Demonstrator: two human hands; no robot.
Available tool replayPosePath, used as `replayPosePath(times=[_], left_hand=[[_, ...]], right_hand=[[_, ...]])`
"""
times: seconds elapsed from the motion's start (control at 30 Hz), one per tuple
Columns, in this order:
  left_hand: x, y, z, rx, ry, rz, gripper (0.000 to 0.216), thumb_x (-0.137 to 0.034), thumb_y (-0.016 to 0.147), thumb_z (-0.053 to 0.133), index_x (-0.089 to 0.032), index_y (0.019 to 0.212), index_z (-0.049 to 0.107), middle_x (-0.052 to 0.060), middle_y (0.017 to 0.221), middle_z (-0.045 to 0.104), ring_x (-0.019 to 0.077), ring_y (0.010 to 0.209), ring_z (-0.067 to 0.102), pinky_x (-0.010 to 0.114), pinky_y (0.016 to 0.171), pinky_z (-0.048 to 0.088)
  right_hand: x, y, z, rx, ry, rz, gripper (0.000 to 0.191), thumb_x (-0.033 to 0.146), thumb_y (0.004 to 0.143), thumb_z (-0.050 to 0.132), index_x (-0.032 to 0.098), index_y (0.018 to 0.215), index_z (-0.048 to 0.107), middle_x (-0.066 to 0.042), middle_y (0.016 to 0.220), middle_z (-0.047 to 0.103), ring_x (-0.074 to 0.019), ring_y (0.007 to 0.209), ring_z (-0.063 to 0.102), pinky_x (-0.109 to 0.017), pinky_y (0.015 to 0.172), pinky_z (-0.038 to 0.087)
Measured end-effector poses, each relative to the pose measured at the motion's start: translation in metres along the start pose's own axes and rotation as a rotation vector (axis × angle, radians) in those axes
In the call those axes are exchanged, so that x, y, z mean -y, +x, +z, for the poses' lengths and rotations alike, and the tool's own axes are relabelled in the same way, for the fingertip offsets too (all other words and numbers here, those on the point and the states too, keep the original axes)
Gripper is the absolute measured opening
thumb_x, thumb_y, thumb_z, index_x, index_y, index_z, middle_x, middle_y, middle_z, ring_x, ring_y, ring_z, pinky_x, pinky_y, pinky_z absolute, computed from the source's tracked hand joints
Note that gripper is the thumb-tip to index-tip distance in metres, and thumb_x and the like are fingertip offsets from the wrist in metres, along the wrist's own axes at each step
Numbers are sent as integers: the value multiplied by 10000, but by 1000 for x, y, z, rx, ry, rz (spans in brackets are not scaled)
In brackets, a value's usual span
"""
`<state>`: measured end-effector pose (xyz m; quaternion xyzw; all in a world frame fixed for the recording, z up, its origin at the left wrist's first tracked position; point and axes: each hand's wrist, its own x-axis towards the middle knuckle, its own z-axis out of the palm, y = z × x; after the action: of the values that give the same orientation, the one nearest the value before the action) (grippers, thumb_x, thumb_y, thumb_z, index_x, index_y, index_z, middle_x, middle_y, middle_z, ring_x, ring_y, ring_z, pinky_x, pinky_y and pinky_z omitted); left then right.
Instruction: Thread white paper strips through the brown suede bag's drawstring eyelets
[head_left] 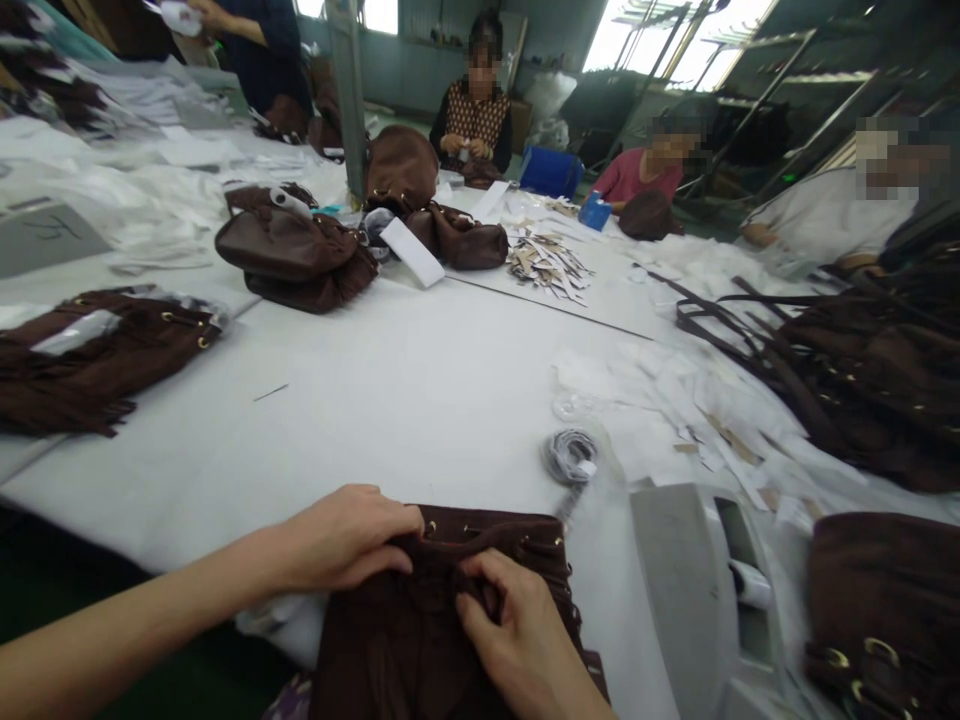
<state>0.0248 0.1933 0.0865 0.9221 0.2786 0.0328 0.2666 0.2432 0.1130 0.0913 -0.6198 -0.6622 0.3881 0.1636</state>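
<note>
A dark brown bag (397, 640) with small gold eyelets along its top edge lies at the near edge of the white table, close to my body. My left hand (367, 540) grips the bag's upper rim at its left side, fingertips pressed over the edge. Near the middle of the opening, my right hand (510, 620) pinches a fold of the brown material between thumb and fingers. Fringe shows along the bag's right side. The bag's lower end is cut off by the frame.
A roll of grey tape (570, 455) and a grey box (682, 590) lie right of the bag. Another brown bag (885, 600) stands beyond the box. More brown bags (300, 245), paper scraps (551, 265) and a metal post (346, 100) are farther off. Several people work around the table.
</note>
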Motion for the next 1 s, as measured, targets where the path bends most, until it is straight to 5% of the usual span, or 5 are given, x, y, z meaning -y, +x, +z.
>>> replayPosePath(times=[0.13, 0.3, 0.57, 0.8, 1.0], left_hand=[[15, 2, 5, 19, -59, -18, 167, -385, 868, 595, -225, 863, 544, -32, 737, 651, 155, 668, 583, 281, 683, 350], [24, 5, 22, -71, 110, 114, 300, -438, 926, 468, -194, 754, 500, 1, 679, 629, 148, 617, 551, 325, 721, 327], [28, 8, 6, -32, 227, 344, 263, -421, 940, 442, -219, 782, 497, -24, 681, 609, 135, 592, 514, 335, 723, 305], [31, 11, 6, 14, 186, 352, 239, -380, 948, 434, -219, 792, 517, -19, 683, 594, 140, 590, 500, 336, 732, 299], [33, 10, 6, 86, 173, 318, 253, -372, 964, 389, -215, 863, 559, 21, 752, 622, 158, 664, 540, 339, 717, 313]], right_hand=[[-3, 1, -7, 49, 33, 15, 146, 106, 757, 498, 206, 775, 604, 19, 712, 614, -149, 657, 549, -253, 598, 352], [-7, 8, 2, 2, -79, -36, 220, 351, 867, 530, 204, 716, 593, -2, 684, 629, -165, 648, 565, -264, 595, 365], [-34, -7, 4, -75, -133, -572, 146, 140, 862, 494, 190, 961, 589, -51, 858, 669, -183, 786, 590, -285, 689, 414], [-39, -19, 9, -337, -346, -693, 164, 125, 829, 487, 188, 681, 521, 4, 548, 512, -140, 506, 438, -289, 500, 268], [-40, -25, 8, -376, -482, -698, 207, 125, 825, 486, 198, 632, 501, 18, 505, 455, -129, 465, 399, -292, 479, 245]])
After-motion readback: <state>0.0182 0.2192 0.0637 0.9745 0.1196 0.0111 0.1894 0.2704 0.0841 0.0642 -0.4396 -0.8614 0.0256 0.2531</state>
